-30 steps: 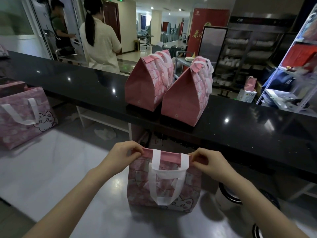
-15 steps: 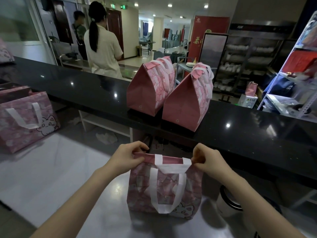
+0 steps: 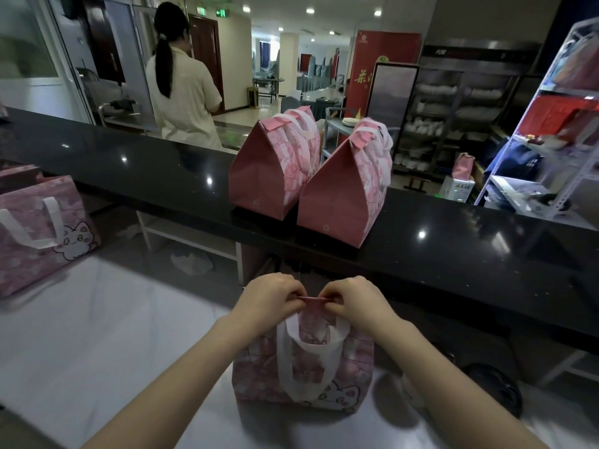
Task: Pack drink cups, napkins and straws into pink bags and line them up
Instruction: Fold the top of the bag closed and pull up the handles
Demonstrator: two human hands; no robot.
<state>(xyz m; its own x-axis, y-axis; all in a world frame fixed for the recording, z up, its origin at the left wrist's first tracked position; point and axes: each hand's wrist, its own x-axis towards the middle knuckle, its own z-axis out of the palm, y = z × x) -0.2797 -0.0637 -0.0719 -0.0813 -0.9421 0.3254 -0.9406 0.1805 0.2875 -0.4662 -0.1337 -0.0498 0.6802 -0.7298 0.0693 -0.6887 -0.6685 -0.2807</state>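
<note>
A pink cat-print bag (image 3: pixel 259 377) with white handles stands on the steel table right in front of me. My left hand (image 3: pixel 269 301) and my right hand (image 3: pixel 353 301) pinch its top flap together at the middle, almost touching. Its contents are hidden. Two closed pink bags (image 3: pixel 265 176) (image 3: pixel 343 189) stand side by side on the black counter (image 3: pixel 146 163) beyond. Another pink cat bag (image 3: pixel 39 234) lies at the table's left edge.
The steel table (image 3: pixel 97 335) stretches left of my bag. Dark round objects (image 3: pixel 492 387) sit low at the right. A person (image 3: pixel 184 92) stands behind the counter, back turned. Shelving (image 3: pixel 551 140) fills the far right.
Both hands slid inward along the bag's top edge from its corners to the middle, folding the flap shut. The person behind the counter moved to the right in view.
</note>
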